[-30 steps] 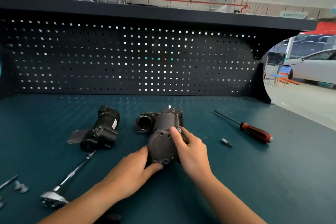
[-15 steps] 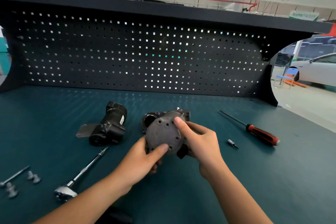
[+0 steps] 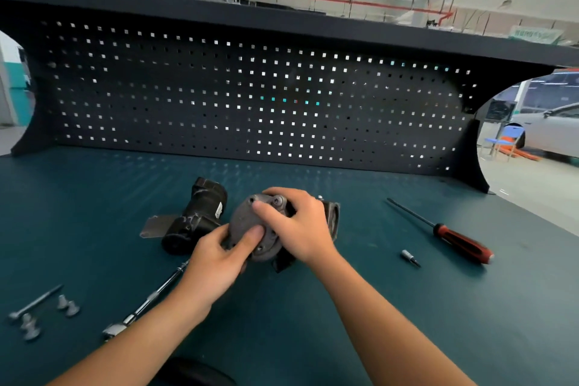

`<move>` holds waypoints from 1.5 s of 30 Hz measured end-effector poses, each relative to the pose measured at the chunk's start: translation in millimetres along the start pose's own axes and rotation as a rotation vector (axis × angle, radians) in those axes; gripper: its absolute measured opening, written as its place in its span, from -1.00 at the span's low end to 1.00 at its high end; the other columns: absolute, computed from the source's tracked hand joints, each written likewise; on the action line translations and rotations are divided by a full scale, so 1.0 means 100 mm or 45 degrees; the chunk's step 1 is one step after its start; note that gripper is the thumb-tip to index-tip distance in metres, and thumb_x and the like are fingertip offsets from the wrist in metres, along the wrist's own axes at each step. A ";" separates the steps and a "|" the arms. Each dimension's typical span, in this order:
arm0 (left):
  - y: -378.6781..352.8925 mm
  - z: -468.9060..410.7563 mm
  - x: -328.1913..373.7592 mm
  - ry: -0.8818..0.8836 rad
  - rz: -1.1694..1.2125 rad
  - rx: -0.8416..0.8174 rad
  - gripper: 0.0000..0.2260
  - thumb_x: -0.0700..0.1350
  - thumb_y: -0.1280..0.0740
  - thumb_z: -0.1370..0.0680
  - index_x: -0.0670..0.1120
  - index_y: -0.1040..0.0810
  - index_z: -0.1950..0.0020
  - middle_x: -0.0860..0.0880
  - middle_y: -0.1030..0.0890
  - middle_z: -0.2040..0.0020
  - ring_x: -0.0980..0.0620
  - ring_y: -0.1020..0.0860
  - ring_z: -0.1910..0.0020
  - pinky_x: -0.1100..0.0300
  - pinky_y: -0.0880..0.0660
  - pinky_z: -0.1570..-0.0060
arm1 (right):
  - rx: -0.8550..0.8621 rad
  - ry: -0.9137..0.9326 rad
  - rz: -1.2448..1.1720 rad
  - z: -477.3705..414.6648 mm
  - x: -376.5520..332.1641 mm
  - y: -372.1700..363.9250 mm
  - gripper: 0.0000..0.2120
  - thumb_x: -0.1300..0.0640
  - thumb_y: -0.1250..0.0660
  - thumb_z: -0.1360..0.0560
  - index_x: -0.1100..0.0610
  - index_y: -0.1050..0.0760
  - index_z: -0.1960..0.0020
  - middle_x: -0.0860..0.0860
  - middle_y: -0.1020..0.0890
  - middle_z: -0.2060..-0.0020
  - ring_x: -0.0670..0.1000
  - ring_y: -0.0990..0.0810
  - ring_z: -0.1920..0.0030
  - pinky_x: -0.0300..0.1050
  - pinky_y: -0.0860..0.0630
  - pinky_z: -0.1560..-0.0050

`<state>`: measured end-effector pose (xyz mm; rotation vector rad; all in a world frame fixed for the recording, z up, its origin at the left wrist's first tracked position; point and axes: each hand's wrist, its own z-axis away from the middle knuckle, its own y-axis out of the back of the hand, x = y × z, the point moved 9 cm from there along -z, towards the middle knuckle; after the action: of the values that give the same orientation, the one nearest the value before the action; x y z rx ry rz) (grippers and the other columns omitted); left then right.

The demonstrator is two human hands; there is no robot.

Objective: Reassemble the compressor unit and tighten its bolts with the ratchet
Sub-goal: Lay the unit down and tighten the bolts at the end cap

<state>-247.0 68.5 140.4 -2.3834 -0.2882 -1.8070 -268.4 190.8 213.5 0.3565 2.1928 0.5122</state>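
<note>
The grey compressor unit (image 3: 250,222) is tipped up in the middle of the bench, its round end plate with bolt holes facing me. My left hand (image 3: 216,263) grips its lower left edge, thumb across the plate. My right hand (image 3: 300,226) curls over the top right of the unit, forefinger on the plate beside a bolt head (image 3: 277,200). A second black compressor part (image 3: 194,219) lies just left of it. The ratchet (image 3: 147,304) lies on the bench under my left forearm, partly hidden. Loose bolts (image 3: 40,313) lie at the near left.
A red-handled screwdriver (image 3: 451,236) and a small bit (image 3: 410,258) lie to the right on the teal bench top (image 3: 376,307). A black pegboard wall (image 3: 250,97) closes the back. A dark round object (image 3: 194,373) shows at the near edge.
The unit was lifted and turned from lying on the bench so its end plate faces me. My right hand shifted from the side to over its top. The camera view tilted down.
</note>
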 end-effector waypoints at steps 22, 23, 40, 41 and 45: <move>-0.31 0.32 0.61 -0.534 -0.730 -0.400 -0.40 0.36 -0.42 -0.13 0.39 -0.41 -0.15 0.20 -0.67 0.12 0.25 -0.60 0.16 0.31 -0.47 0.06 | 0.456 -0.128 -0.383 0.83 0.12 0.42 -0.76 -0.17 -0.18 -0.28 -0.21 -0.41 0.07 -0.30 -0.51 -0.10 -0.31 -0.45 -0.14 -0.46 -0.34 -0.10; -0.31 0.33 0.61 -0.551 -0.778 -0.406 -0.30 0.42 -0.43 -0.12 0.33 -0.40 -0.24 0.15 -0.67 0.13 0.24 -0.60 0.19 0.33 -0.46 0.08 | 0.398 -0.126 -0.313 0.87 0.12 0.42 -0.73 -0.22 -0.17 -0.28 -0.24 -0.39 0.04 -0.31 -0.48 -0.16 -0.29 -0.44 -0.18 -0.42 -0.35 -0.13; -0.60 0.58 0.48 -0.823 -1.433 -0.599 -0.11 0.47 0.05 -0.18 0.24 0.02 -0.50 0.11 -0.59 -0.12 0.08 -0.54 -0.11 0.26 -0.38 -0.06 | -0.027 -0.018 0.445 1.28 0.19 0.37 -0.34 -0.25 0.02 -0.44 -0.02 -0.01 -0.47 -0.23 0.11 -0.39 -0.25 0.19 -0.43 -0.58 0.18 -0.29; -0.61 0.58 0.48 -0.843 -1.430 -0.580 -0.11 0.47 0.06 -0.19 0.22 0.01 -0.51 0.10 -0.60 -0.10 0.06 -0.54 -0.10 0.25 -0.37 -0.04 | -0.019 -0.028 0.399 1.27 0.20 0.40 -0.37 -0.22 -0.02 -0.44 -0.04 -0.02 -0.45 -0.24 0.09 -0.39 -0.25 0.15 -0.44 -0.57 0.14 -0.30; -0.71 0.63 0.46 -0.885 -1.420 -0.573 -0.14 0.46 0.05 -0.25 0.17 0.00 -0.52 0.08 -0.60 -0.11 0.05 -0.54 -0.10 0.25 -0.36 -0.01 | 0.027 -0.020 0.174 1.33 0.26 0.49 -0.52 -0.13 -0.19 -0.50 -0.18 -0.06 -0.34 -0.29 -0.07 -0.38 -0.31 -0.02 -0.45 -0.48 -0.02 -0.36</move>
<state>-192.6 154.9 167.1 -3.4939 -1.7237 -1.1984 -176.2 276.8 143.9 0.5226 2.1700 0.5584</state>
